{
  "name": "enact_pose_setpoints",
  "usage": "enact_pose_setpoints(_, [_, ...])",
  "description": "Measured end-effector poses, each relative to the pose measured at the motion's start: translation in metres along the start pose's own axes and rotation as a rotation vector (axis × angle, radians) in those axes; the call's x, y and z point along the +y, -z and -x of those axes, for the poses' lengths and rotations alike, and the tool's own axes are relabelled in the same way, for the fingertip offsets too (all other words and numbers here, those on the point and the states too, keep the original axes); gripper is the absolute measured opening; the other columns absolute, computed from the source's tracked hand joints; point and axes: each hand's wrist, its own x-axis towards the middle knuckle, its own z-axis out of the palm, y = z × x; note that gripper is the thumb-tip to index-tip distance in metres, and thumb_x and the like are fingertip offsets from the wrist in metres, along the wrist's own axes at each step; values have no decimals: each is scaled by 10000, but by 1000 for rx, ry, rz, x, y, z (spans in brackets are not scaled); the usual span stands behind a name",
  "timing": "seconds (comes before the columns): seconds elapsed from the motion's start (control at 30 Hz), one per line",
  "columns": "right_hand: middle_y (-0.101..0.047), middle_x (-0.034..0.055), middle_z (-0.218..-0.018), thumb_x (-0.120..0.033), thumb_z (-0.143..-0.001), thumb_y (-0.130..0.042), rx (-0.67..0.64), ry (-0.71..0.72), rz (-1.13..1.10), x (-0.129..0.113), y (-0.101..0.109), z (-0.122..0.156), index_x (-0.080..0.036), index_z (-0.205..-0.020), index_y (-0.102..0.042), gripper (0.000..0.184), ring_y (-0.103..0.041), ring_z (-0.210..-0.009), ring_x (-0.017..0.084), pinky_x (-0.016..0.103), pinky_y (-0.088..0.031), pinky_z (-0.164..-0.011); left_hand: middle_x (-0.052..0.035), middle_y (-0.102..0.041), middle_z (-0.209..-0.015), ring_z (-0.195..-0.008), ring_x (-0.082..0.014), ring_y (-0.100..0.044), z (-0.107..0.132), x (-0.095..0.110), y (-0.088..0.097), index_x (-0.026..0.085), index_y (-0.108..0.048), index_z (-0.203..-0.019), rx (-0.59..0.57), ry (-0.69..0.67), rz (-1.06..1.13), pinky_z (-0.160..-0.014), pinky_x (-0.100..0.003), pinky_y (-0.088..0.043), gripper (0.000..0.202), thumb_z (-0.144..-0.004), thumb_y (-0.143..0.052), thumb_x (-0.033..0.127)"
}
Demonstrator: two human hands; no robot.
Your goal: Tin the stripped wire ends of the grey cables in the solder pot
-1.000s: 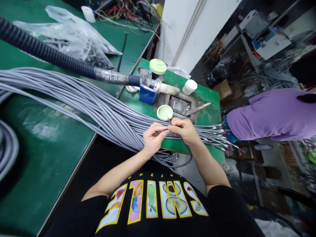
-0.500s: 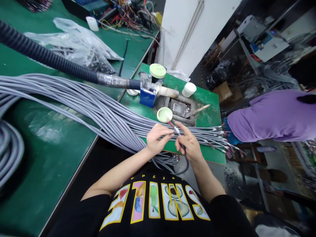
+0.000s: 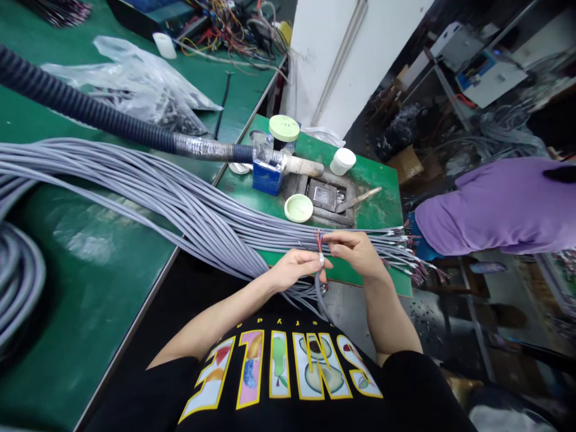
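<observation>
My left hand pinches a grey cable at the white band near its end, so the cable stands roughly upright. Thin red and blue wires fan out above the band. Fingers closed, my right hand has its fingertips at these wires from the right side. Just beyond both hands runs a thick bundle of grey cables, whose stripped ends lie at the right. A pale green lid or shallow dish sits ahead of my hands.
Behind the dish is a solder pot with a flat scraper across it. A blue box holds the black hose. A white cup and a green-lidded jar stand behind. A person in purple is at the right.
The cable end has moved away from the green dish, towards me, and turned upright. My left hand now grips it at the band, while my right hand has shifted to its wires.
</observation>
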Motion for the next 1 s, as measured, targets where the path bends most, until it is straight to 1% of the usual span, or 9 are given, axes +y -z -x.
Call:
enact_pose_setpoints(0.1, [-663, 23, -740, -352, -717, -709, -120, 23, -103, -7, 0, -12, -178, -852, -752, 224, -573, -646, 120, 238, -448, -585, -60, -680, -649, -612, -140, -611, 3, -1, -3, 119, -734, -860, -73, 43, -43, -669, -272, -479, 391, -734, -691, 486])
enact_pose_setpoints(0.2, [-605, 6, -600, -329, -687, -738, -125, 47, -267, -5, -12, -20, -173, -692, -740, 156, -521, -568, 110, 235, -408, -524, -59, -676, -640, -606, -141, -605, 6, 1, -4, 122, -735, -843, -103, 39, -44, -669, -273, -475, 387, -728, -695, 489])
enact_pose_setpoints(0.33, [-521, -18, -516, -344, -609, -763, -42, 22, -539, 6, -34, -25, -166, -538, -649, 223, -410, -484, 81, 228, -323, -453, -62, -673, -634, -598, -143, -603, 9, 4, 2, 124, -736, -802, -130, 21, -68, -662, -276, -470, 370, -733, -693, 485])
enact_pose_setpoints(0.43, [-452, -39, -495, -371, -582, -751, 58, -49, -643, 6, -42, -32, -169, -503, -567, 284, -304, -440, 57, 212, -237, -404, -59, -669, -627, -577, -132, -585, 9, 7, 6, 130, -737, -816, -48, -27, -65, -626, -264, -460, 381, -733, -686, 498])
enact_pose_setpoints(0.6, [-255, -82, -457, -356, -646, -721, 315, 113, -698, -7, -20, -39, -181, -480, -428, 379, -201, -420, 46, 190, -191, -384, -70, -685, -635, -587, -142, -602, 13, 8, 4, 127, -740, -800, -33, 2, -69, -626, -272, -482, 378, -707, -712, 492])
enact_pose_setpoints(0.67, [-267, -85, -451, -331, -675, -718, 429, 224, -632, -11, -7, -35, -183, -517, -502, 305, -206, -413, 43, 187, -204, -391, -73, -693, -636, -603, -149, -617, 14, 5, 4, 120, -740, -782, 12, 23, -64, -653, -278, -496, 377, -681, -736, 483])
enact_pose_setpoints(0.77, [-450, -52, -482, -270, -716, -700, 378, 195, -273, -11, -2, -23, -190, -624, -648, 133, -358, -438, 58, 209, -291, -436, -65, -699, -643, -596, -145, -622, 13, 1, 6, 117, -735, -782, 184, 18, -32, -667, -278, -507, 391, -650, -755, 484])
enact_pose_setpoints(0.87, [-603, -11, -602, -231, -729, -688, 255, 127, 134, -12, -17, -12, -198, -668, -698, 70, -506, -545, 98, 242, -386, -523, -56, -705, -660, -611, -154, -632, 7, -1, 8, 119, -731, -781, 243, 5, -30, -676, -289, -520, 369, -641, -765, 458])
enact_pose_setpoints(1.0, [-621, -1, -639, -275, -738, -690, 284, 166, 373, -19, -39, -9, -215, -709, -701, 68, -536, -547, 118, 264, -425, -541, -41, -699, -660, -634, -157, -637, 2, 0, 5, 119, -716, -713, 234, -33, -42, -694, -294, -527, 314, -644, -766, 422])
